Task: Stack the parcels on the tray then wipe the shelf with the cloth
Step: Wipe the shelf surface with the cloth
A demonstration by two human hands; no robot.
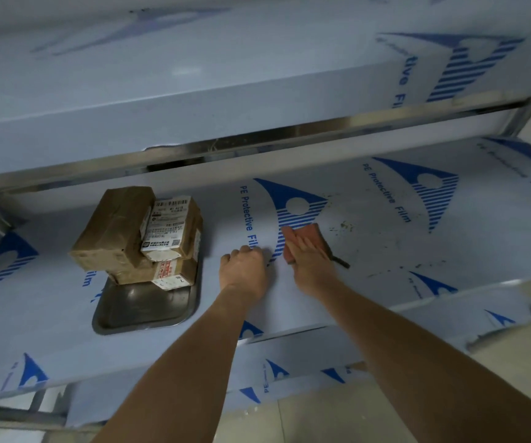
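Your right hand (305, 254) lies flat on the cloth (305, 233), and the parcels (139, 235) stand stacked on the tray (142, 311).

The fingers of this hand are stretched and held together, pressing the reddish cloth on the shelf (385, 244) — most of the cloth is hidden under the hand. Your left hand (245, 266) is curled into a loose fist just beside it, knuckles on the shelf; I cannot tell if it holds anything. At least 3 parcels fill the far end of the tray, left of both hands. A small dark object (339, 260) lies just right of your right hand, too blurred to name. Dirty specks (344, 226) show beyond the cloth. The upper shelf (193, 91) hangs over and cuts off the back.
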